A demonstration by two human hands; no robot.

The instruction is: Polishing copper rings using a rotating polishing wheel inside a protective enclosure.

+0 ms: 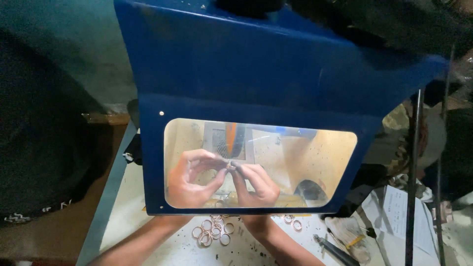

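Behind the clear window (315, 157) of a blue shield (246, 69), we see two bare hands meeting over a pale worktable (162, 246). The left hand (189, 180) curls its thumb and fingers toward the centre, and the right hand (256, 184) does the same from the other side. Between their fingertips we make out a small ring (230, 167), pinched from both sides; the glare on the window keeps us from telling exactly which fingers touch it. Both forearms reach in under the shield's lower edge.

Just below that edge, between the forearms, we see a loose pile of copper-coloured rings (212, 231) lying on the table, and two more rings (293, 221) just beside the right forearm. To the right of them lie a dark-handled tool (335, 250), a dirty work glove (350, 234) and a sheet of paper (394, 212). A thin dark rod (413, 172) stands upright at the right.
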